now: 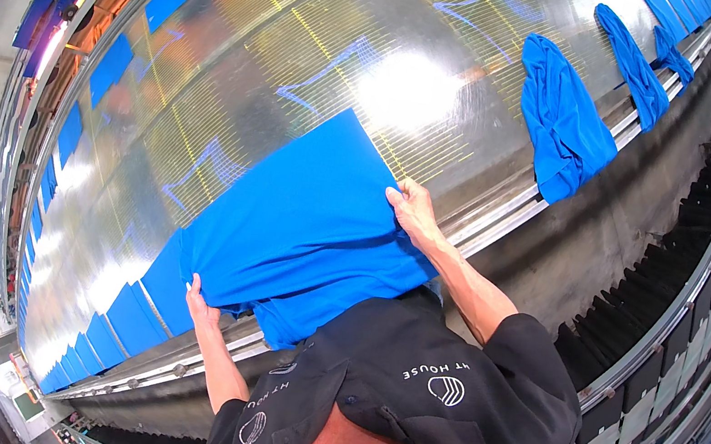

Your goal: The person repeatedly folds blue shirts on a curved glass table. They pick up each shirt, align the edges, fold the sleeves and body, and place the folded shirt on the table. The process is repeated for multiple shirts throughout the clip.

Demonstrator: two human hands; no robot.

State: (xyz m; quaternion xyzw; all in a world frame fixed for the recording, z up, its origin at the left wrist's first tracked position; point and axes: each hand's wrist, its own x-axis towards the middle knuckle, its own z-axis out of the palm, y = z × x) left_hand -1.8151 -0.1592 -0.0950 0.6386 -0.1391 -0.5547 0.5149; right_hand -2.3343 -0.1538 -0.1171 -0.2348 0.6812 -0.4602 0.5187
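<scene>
A large bright blue fabric piece point(313, 197) lies before me, its far part flat on the shiny table and its near part bunched in folds over the table's edge. My right hand point(414, 212) pinches its right edge between thumb and fingers. At its lower left corner my left hand point(203, 308) is closed on the cloth, with some fingers hidden beneath it. The shiny table point(254, 69) carries yellow ruled lines and blue outline marks.
A crumpled blue cloth point(564, 115) hangs over the metal rail point(504, 215) to the right, with another draped cloth point(632, 66) farther along. Flat blue pieces point(130, 312) line the table at left. Dark hanging strips point(627, 309) stand behind me at right.
</scene>
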